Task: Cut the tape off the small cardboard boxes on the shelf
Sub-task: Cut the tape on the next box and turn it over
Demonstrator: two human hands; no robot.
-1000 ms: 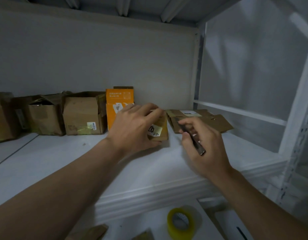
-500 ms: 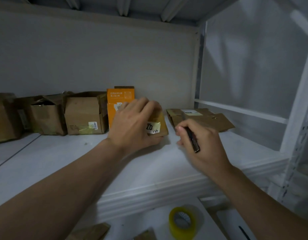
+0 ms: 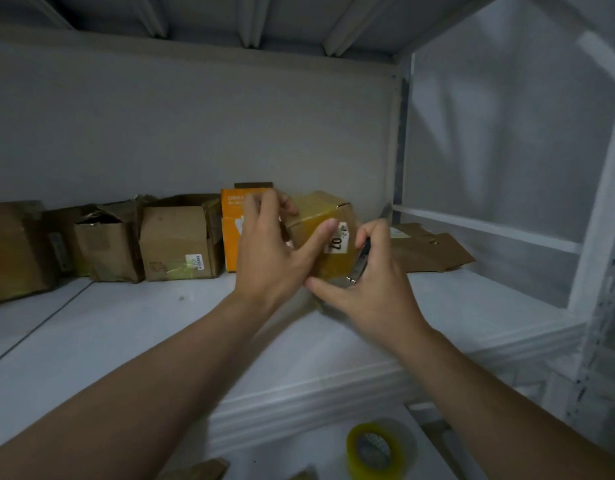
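Small tape-wrapped brown cardboard box (image 3: 316, 216) with a white "07" label, tilted over the white metal shelf (image 3: 160, 323). Left hand (image 3: 268, 258) grips its left side. Right hand (image 3: 375, 289) holds a slim dark cutter (image 3: 359, 265) at its right edge.

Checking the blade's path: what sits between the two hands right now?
Head view: the small taped box, labelled 07. The left hand grips it; the right hand holds a cutter beside it.
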